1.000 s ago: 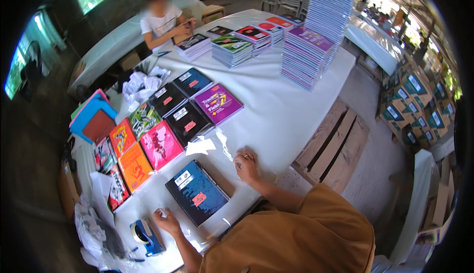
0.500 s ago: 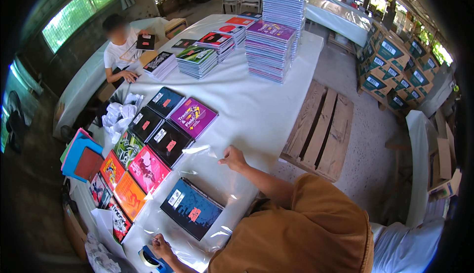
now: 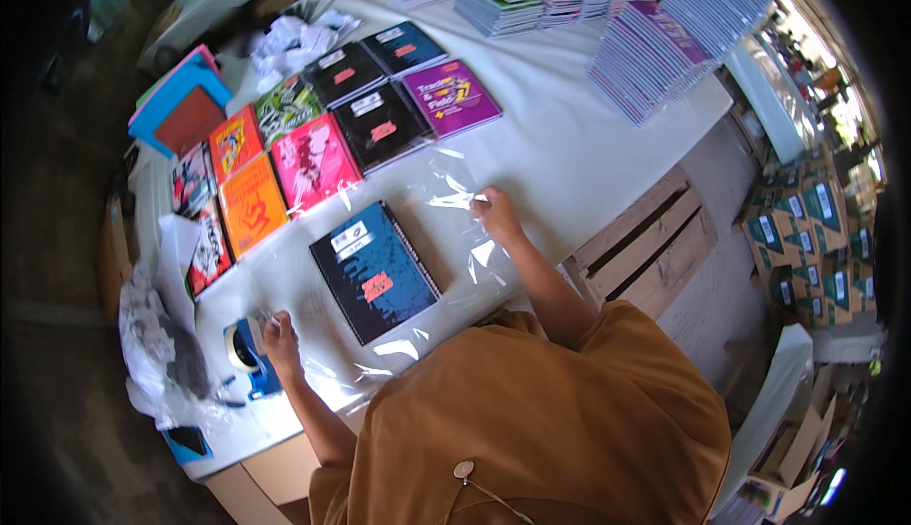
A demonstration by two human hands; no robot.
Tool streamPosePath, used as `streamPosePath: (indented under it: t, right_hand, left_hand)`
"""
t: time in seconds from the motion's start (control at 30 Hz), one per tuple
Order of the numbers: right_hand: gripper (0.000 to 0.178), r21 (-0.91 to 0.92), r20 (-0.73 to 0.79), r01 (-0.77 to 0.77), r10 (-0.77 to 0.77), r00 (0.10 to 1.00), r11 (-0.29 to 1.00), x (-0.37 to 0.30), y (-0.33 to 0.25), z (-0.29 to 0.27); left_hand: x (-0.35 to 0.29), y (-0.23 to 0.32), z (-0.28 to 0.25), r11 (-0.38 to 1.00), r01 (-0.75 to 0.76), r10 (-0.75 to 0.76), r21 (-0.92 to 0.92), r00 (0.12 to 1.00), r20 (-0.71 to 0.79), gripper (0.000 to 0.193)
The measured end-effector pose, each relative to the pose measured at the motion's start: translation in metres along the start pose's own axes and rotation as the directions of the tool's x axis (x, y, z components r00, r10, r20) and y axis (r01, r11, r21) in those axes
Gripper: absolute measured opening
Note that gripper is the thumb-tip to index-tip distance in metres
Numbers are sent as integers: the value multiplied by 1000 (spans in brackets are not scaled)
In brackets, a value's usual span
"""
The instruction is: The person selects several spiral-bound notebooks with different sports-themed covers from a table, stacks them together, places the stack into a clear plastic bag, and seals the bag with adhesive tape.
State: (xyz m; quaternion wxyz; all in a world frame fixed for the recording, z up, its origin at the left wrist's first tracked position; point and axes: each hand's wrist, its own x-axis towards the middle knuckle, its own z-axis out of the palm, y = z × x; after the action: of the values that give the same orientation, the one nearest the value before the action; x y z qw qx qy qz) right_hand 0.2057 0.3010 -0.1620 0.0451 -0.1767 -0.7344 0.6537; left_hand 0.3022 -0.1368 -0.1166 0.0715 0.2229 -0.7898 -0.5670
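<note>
Left hand (image 3: 280, 337) and right hand (image 3: 494, 212) pinch, held well apart.

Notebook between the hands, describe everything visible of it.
The notebook lies closed, flat and angled on the white table between left hand and right hand, touching neither. Its blue-black cover bears a white label and coral print; a coil binds its right edge. Clear film surrounds it; over or under is unclear.
</note>
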Motion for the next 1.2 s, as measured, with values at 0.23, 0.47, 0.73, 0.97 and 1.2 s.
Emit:
streamPosePath:
  t: [0.23, 0.47, 0.73, 0.97, 1.2]
  right_hand:
    - [28, -567, 49, 124, -117, 992, 814, -1, -20, 8]
    - [21, 63, 160, -49, 38, 986, 997, -35, -93, 21]
    - [26, -218, 766, 346, -60, 640, 913, -26, -112, 22]
    - [18, 13, 696, -401, 279, 661, 916, -73, -66, 96]
    - [24, -28, 602, 533, -412, 684, 845, -99, -62, 132]
  left_hand:
    - [-11, 6, 4, 986, 102, -106, -135, 994, -26, 21]
    - [-30, 52, 9, 993, -66, 66, -102, 998, -4, 30]
    - [-18, 79, -3, 938, -342, 296, 50, 869, 397, 27]
    - [-29, 81, 91, 972, -174, 227, -155, 855, 466, 10]
    - [-38, 70, 120, 735, -561, 292, 381, 769, 568, 62]
